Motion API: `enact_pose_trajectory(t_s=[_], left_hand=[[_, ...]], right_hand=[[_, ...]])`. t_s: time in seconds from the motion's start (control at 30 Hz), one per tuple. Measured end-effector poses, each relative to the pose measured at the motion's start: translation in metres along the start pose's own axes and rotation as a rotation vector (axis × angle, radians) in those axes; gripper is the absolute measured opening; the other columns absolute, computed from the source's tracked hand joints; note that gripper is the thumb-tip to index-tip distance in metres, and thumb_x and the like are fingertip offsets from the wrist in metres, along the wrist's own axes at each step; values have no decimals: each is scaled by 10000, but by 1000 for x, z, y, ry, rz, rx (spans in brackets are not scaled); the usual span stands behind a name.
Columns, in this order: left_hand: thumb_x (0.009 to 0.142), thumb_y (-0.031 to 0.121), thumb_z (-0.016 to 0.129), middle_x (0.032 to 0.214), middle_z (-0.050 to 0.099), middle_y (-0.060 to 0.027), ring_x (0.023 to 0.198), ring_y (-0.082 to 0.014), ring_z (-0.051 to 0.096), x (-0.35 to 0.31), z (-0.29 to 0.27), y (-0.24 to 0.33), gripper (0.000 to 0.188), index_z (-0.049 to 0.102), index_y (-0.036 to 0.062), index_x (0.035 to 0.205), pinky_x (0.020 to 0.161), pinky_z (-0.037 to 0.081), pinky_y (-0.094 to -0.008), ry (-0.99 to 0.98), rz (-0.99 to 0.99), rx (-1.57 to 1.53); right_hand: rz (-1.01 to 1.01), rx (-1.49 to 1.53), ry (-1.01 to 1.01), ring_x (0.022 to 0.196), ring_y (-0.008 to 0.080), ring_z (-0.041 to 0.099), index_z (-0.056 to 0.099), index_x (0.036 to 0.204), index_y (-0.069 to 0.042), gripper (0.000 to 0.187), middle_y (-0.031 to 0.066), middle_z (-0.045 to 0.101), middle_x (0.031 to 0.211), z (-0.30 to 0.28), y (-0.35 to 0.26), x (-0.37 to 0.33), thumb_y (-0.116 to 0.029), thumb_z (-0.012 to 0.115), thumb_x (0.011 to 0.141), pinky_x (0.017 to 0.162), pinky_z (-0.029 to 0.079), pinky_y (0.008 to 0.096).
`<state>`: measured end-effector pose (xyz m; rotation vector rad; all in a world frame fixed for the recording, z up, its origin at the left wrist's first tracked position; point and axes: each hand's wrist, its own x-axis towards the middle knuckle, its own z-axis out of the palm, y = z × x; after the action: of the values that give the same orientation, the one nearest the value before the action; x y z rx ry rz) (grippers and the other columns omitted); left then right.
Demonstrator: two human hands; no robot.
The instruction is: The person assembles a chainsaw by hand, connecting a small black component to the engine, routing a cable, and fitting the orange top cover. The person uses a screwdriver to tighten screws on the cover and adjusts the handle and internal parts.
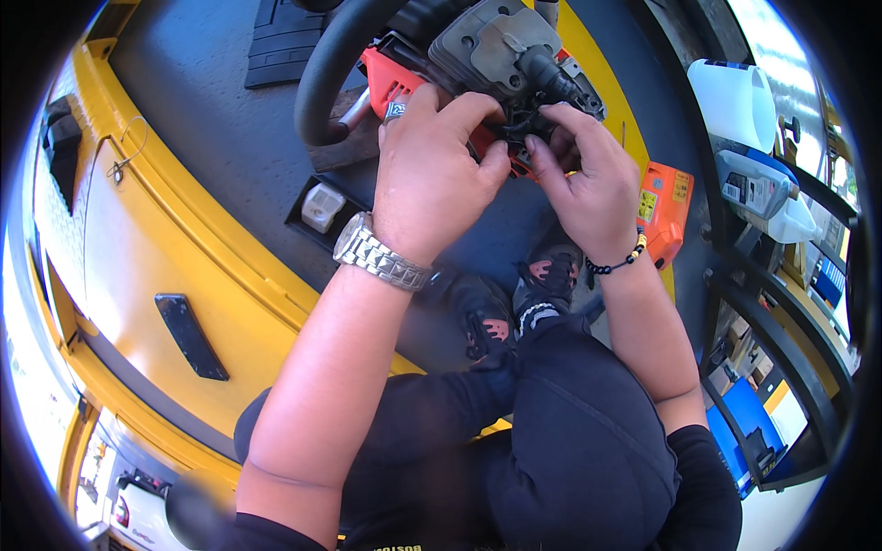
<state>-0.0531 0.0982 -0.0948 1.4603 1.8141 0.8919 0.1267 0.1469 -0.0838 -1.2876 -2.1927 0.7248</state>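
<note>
A partly stripped small engine with a finned grey cylinder and an orange-red housing lies in front of me. My left hand, with a ring and a metal watch, bends its fingers over the near side of that engine; its index finger and thumb reach toward black parts below the cylinder. Beside it, my right hand closes thumb and fingers at the same black parts. Whatever sits in that pinch is too small and covered to make out. A black boot-like connector stands on the cylinder, just above my right fingers.
A black steering wheel rises left of the engine. An orange cover rests at the right, near black rails and plastic jugs. On the yellow panel at left lies a dark phone. A white block sits in a black recess.
</note>
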Motion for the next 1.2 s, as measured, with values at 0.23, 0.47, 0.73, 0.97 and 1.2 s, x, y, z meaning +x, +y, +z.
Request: enact_pose_trajectory(t_s=[0.23, 0.47, 0.73, 0.97, 1.2], left_hand=[[856, 161, 646, 967, 652, -158, 911, -381, 637, 1, 6, 0, 246, 717, 120, 1088, 850, 460, -500, 47, 20, -34], [830, 160, 660, 936, 661, -164, 875, -380, 644, 3, 5, -2, 244, 743, 115, 1054, 823, 474, -496, 50, 34, -11], [799, 156, 676, 887, 666, -154, 864, -362, 649, 6, 3, -7, 189, 762, 104, 959, 787, 501, -489, 55, 15, -77], [844, 130, 654, 914, 663, -136, 810, -287, 700, 9, -1, -7, 236, 754, 69, 1050, 744, 559, -383, -41, -28, -105], [836, 146, 651, 893, 661, -160, 793, -329, 686, 8, -4, -7, 222, 775, 84, 1009, 753, 556, -413, -12, 38, 11]], right_hand=[[-261, -246, -7, 681, 268, 674, 718, 1032, -118, 216, 48, 651, 825, 4, 4, 12, -178, 794, 839, 595, 546, 361], [-299, -219, -7, 689, 262, 672, 720, 1017, -120, 206, 49, 638, 846, 1, 6, 13, -167, 796, 831, 599, 549, 366], [-431, -353, -27, 649, 241, 646, 709, 994, -121, 199, 35, 630, 858, 2, 1, 19, -134, 792, 813, 564, 524, 362], [-294, -309, -96, 671, 282, 681, 694, 1025, -99, 192, 97, 672, 800, 4, -4, 18, -146, 731, 842, 604, 543, 398], [-93, -284, -554, 701, 398, 664, 651, 1282, -65, 424, 218, 664, 784, -34, -24, 36, -63, 598, 862, 684, 534, 470]])
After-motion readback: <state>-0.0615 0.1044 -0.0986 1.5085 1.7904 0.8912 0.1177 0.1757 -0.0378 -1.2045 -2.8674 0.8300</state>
